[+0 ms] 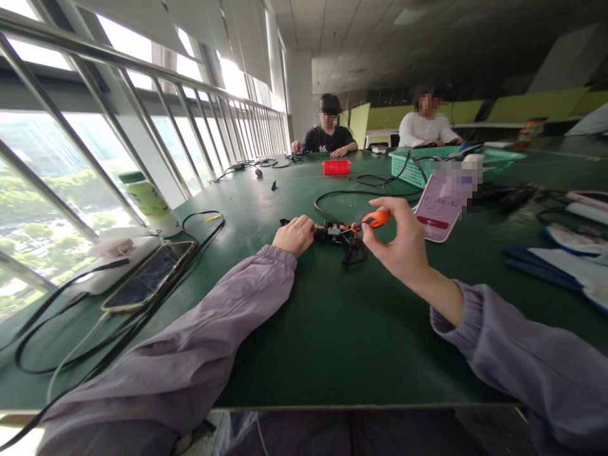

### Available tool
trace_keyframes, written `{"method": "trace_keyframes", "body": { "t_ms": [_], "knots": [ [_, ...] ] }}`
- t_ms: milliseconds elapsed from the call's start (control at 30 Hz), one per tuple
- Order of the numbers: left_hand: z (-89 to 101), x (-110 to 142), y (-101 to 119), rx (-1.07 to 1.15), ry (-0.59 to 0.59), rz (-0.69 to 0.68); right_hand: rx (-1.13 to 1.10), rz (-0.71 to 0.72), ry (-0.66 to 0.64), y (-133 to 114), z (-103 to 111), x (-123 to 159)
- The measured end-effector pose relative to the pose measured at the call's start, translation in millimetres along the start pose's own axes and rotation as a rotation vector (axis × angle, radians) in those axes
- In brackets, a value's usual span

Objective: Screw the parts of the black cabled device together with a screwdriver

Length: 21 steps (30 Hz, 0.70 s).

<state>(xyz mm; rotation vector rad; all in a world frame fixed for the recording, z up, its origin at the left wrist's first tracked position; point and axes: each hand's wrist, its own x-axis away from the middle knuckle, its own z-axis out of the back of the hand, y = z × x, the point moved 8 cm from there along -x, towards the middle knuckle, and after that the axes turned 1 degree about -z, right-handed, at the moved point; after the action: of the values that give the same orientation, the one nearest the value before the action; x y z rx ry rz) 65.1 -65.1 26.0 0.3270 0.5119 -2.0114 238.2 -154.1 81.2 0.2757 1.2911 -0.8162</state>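
On the green table lies a small black device with exposed wires and parts (pixel 330 233). My left hand (pixel 295 235) is closed over its left end, fingers wrapped on it and partly hidden. An orange and black screwdriver (pixel 377 219) is gripped by its handle between the thumb and fingers of my right hand (pixel 396 237). The screwdriver points left, its tip down at the right part of the device; whether it sits in a screw I cannot tell. A short loop of dark cable (pixel 355 253) lies just below the device's right end.
Right of my hands a phone (pixel 444 206) leans by a green basket (pixel 408 170). Far off stands a red box (pixel 336 167). At left are another phone (pixel 148 277), cables, a white case and a green-capped bottle (pixel 149 202). Two people sit across the table (pixel 304 354).
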Motion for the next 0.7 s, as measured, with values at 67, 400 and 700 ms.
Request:
{"method": "trace_keyframes", "body": {
  "t_ms": [67,400,700],
  "knots": [
    [0.5,0.5,0.0,0.009,0.011,0.001,0.023,-0.002,-0.007,0.6,-0.9,0.1],
    [-2.6,0.8,1.2,0.029,0.023,-0.031,-0.012,0.023,0.009,-1.6,0.7,-0.6],
    [-5.6,-0.3,0.3,0.051,0.008,-0.053,0.082,0.035,-0.021,-1.1,-1.0,0.5]
  ]
}}
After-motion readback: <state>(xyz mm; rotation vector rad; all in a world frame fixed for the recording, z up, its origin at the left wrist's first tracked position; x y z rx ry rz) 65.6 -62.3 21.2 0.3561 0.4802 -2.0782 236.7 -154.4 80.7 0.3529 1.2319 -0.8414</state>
